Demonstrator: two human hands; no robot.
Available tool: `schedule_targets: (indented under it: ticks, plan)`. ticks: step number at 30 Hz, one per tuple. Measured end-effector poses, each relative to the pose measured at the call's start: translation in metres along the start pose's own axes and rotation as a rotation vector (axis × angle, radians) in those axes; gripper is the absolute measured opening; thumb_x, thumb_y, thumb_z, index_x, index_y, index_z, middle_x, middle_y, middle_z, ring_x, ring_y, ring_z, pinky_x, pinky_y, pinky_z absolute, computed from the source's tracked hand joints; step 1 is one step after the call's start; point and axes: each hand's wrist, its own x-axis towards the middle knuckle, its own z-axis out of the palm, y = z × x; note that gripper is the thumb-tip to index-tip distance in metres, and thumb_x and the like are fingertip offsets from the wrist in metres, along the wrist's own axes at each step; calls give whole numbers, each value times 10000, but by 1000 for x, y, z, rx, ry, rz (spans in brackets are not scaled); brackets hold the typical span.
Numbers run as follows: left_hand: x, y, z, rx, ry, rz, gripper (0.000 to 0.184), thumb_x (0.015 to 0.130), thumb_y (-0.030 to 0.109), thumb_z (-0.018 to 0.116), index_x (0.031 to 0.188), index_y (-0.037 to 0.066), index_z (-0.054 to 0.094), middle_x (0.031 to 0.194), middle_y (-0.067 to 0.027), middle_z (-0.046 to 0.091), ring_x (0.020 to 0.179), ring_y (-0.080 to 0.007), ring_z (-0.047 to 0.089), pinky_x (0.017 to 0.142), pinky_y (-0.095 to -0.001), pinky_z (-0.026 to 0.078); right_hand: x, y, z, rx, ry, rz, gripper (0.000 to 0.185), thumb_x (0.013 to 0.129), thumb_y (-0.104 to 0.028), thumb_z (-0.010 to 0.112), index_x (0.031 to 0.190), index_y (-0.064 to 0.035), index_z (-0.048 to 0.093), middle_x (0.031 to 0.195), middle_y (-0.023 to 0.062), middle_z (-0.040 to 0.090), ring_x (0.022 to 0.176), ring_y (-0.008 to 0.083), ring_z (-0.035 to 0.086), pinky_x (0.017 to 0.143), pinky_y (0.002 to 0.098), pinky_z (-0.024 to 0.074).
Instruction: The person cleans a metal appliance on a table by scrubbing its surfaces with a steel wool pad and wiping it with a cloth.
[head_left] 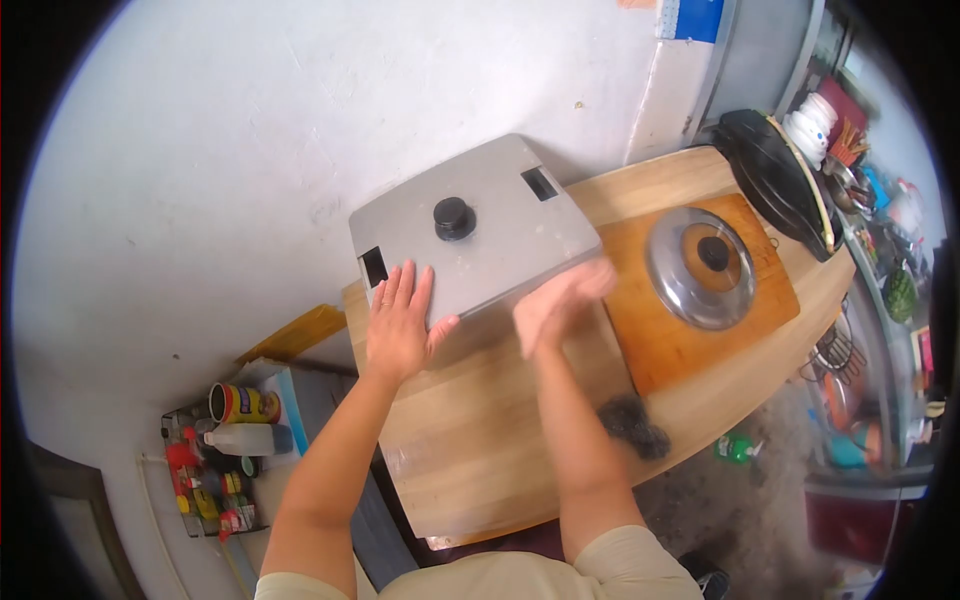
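A grey box-shaped appliance with a lid (490, 235) and a black knob (454, 218) stands on the wooden table (460, 440), against the wall. My left hand (400, 325) lies flat on its front left edge, fingers spread, near a dark slot. At the front right corner is my right hand (562, 300), blurred, with its fingers stretched out along the edge; nothing shows in it. To the right, a glass lid (700, 268) with a black knob rests on an orange-brown cutting board (660, 350).
A black plastic bag (635, 427) lies on the table near the right forearm. A black case (770, 180) sits at the table's far right end. Shelves with bottles (245, 440) stand at left; a green bottle (737, 448) is on the floor.
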Motion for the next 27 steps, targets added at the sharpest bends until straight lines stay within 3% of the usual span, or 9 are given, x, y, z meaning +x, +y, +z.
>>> schedule_targets:
  ticks: [3,6,9,14,17,20,22,25,27]
  plan:
    - [1,1,-1,-1,-15,-11,742,891,600,423,1417,82,349,1464,-209,313,1371,-358,269,1112,-460,218,-52,1,12,72,-151,79,613,980,-347,327,1416,72,222,1454,311,219,1349,428,221,1114,459,170]
    - [0,0,-1,11,-14,-7,738,897,599,409,1422,85,341,1466,-210,308,1376,-350,262,1115,-454,212,-65,-63,-18,155,-200,-129,590,981,-313,338,1409,80,236,1449,312,236,1348,440,211,1120,452,164]
    - [0,-2,1,-19,-16,-4,731,903,594,402,1422,84,340,1468,-212,304,1379,-353,253,1120,-452,198,-9,-36,-17,86,-288,80,578,997,-337,308,1389,87,292,1438,318,261,1354,447,194,1130,425,158]
    - [0,-11,3,-90,-60,15,737,913,596,388,1435,81,317,1476,-228,279,1387,-363,231,1126,-454,161,-2,0,11,123,-70,297,692,1004,-465,175,1315,116,387,1394,341,315,1320,433,267,1121,415,194]
    - [2,-16,2,-143,-133,22,751,917,598,378,1457,87,272,1498,-233,221,1409,-349,175,1133,-446,115,-84,37,58,503,-82,530,672,1011,-444,225,1348,134,290,1406,314,314,1325,359,299,1112,382,217]
    - [2,-20,3,-159,-168,22,745,918,581,389,1460,86,261,1506,-229,201,1416,-342,154,1137,-446,101,-168,-8,88,299,-67,415,590,1022,-366,241,1369,111,257,1442,255,277,1321,307,317,1054,370,310]
    - [3,-20,3,-168,-158,27,731,916,554,414,1452,77,274,1503,-229,211,1412,-344,163,1138,-452,109,-179,-70,60,799,-295,732,535,1020,-307,278,1368,99,252,1407,246,313,1296,281,341,1046,357,315]
    - [5,-30,2,-236,-253,42,692,945,502,397,1483,113,205,1535,-204,132,1437,-310,87,1142,-420,59,-173,-108,31,804,-317,846,477,1009,-253,344,1350,76,292,1338,230,399,1198,263,444,998,341,367]
    - [7,-40,2,-344,-302,53,660,938,426,438,1478,113,223,1537,-190,142,1439,-293,80,1146,-418,68,-151,-108,12,674,-432,852,269,968,-177,410,1175,-8,429,1120,128,496,1000,187,519,809,297,441]
